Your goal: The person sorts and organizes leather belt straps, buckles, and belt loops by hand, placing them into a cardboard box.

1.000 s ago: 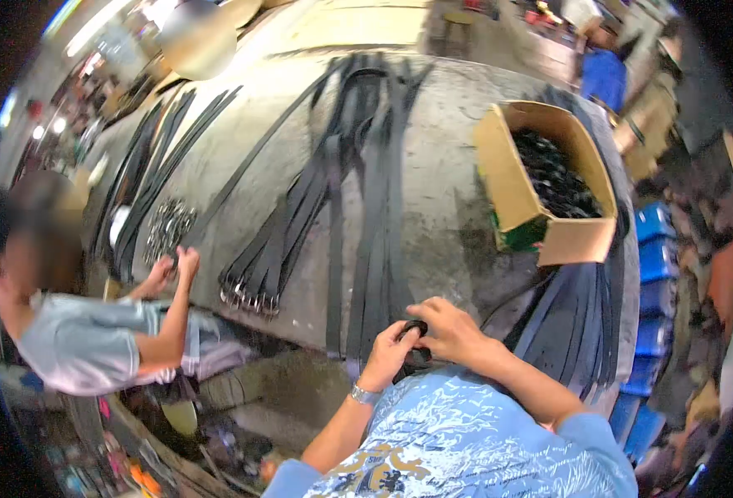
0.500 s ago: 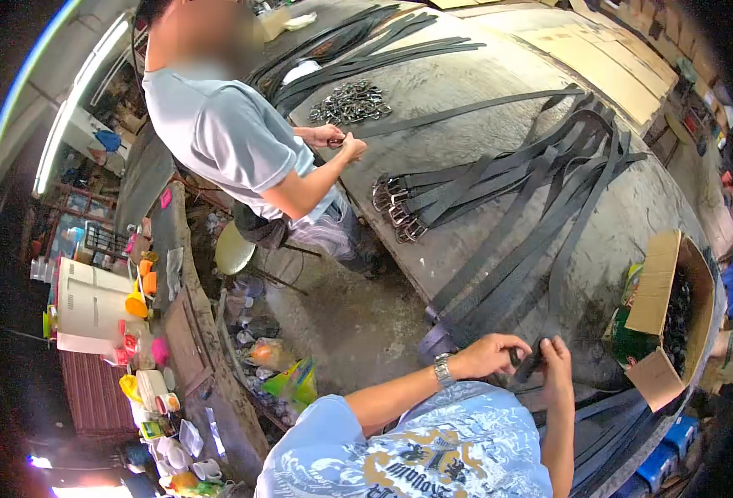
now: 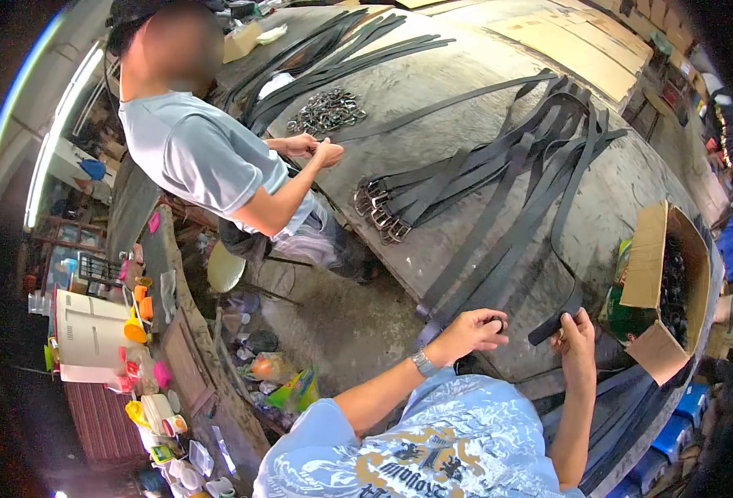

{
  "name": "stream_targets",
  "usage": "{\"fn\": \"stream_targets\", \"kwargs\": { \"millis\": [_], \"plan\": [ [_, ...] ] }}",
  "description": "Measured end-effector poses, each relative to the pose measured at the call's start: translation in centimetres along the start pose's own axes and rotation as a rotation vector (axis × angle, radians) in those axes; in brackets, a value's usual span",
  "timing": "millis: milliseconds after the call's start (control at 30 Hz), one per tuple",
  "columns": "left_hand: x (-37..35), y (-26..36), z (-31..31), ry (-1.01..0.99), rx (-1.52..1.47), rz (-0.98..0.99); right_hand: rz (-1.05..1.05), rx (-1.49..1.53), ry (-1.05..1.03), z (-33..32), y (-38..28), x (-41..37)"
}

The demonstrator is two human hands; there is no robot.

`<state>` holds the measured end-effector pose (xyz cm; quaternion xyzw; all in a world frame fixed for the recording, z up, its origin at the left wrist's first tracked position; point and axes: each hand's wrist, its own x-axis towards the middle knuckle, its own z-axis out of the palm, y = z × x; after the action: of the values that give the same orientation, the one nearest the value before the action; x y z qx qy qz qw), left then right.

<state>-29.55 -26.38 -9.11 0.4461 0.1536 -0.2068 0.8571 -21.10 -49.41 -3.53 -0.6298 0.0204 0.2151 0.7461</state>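
My left hand (image 3: pixel 469 334), with a watch at the wrist, pinches a small dark loop-like piece (image 3: pixel 499 324) between thumb and fingers. My right hand (image 3: pixel 576 334) grips a black belt strap (image 3: pixel 547 329) close to its end, which points left toward the other hand. A gap separates the strap end from the dark piece. From my right hand the strap runs back over the table to a bundle of black belts (image 3: pixel 499 178). Metal buckles (image 3: pixel 381 214) are gathered at the bundle's left end.
Across the table (image 3: pixel 433 124), a co-worker (image 3: pixel 209 158) holds a strap end near a pile of metal buckles (image 3: pixel 327 110). An open cardboard box (image 3: pixel 645 257) of dark pieces stands at right. More black straps (image 3: pixel 611 432) lie below it. A cluttered bench (image 3: pixel 175 307) runs along the left.
My hands have moved apart, the right one carrying the strap end away from the dark piece in my left. The whole view has shifted slightly.
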Motion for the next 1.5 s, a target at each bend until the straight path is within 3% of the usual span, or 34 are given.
{"fn": "stream_targets", "kwargs": {
  "millis": [167, 267, 400, 567, 767, 1067, 1133, 1333, 1500],
  "plan": [
    [0.3, 0.4, 0.8, 0.007, 0.237, 0.003, 0.02, 0.063, 0.114, 0.7, -1.3, -0.3],
    [0.7, 0.5, 1.9, -0.031, 0.048, 0.099, -0.005, 0.093, 0.104, 1.8, -2.8, -0.2],
    [0.8, 1.3, 3.9, -0.039, -0.245, 0.014, 0.009, 0.026, 0.068, 0.9, -2.1, 0.3],
    [0.5, 1.6, 4.5, -0.041, -0.04, 0.1, 0.01, 0.075, 0.079, 1.5, -1.1, 1.1],
    [0.5, 1.4, 4.9, 0.021, 0.04, 0.037, 0.042, 0.071, 0.092, 0.7, 0.7, 1.8],
    [0.6, 0.0, 4.4, 0.045, -0.004, -0.005, 0.147, 0.126, 0.076, 1.0, 1.8, 2.1],
    [0.7, -1.3, 3.8, 0.038, 0.012, 0.067, 0.167, 0.159, 0.044, 1.5, 2.1, 1.9],
    [-0.7, -2.2, 2.8, 0.083, 0.082, -0.004, 0.189, -0.088, -0.081, 2.1, 4.6, 1.2],
    [-1.9, -2.1, 2.6, 0.12, 0.131, 0.013, 0.331, -0.133, -0.132, 1.7, 6.1, 1.3]
  ]
}}
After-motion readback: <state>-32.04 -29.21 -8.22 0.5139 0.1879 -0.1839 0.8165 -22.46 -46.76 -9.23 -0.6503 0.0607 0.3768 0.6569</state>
